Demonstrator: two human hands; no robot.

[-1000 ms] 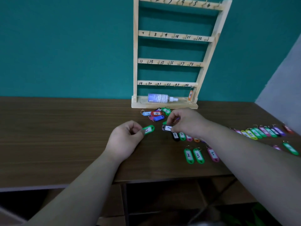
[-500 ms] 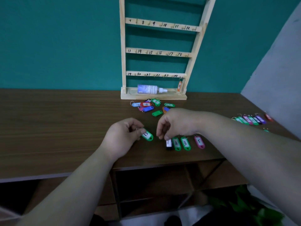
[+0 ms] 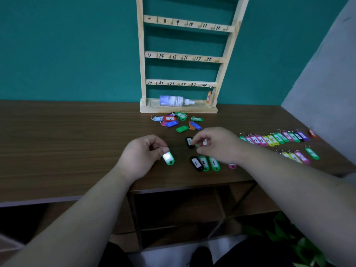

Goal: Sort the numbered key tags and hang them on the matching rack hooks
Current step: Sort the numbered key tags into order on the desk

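Now I am sorting, left hand (image 3: 142,157) pinching a green tag (image 3: 168,158), right hand (image 3: 215,145) pinching a second tag (image 3: 204,142), both likely needing laying in order next.

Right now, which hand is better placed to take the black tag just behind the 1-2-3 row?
The right hand, probably: its fingertips are at the black tag, while the left hand is farther off with a green tag in its grip.
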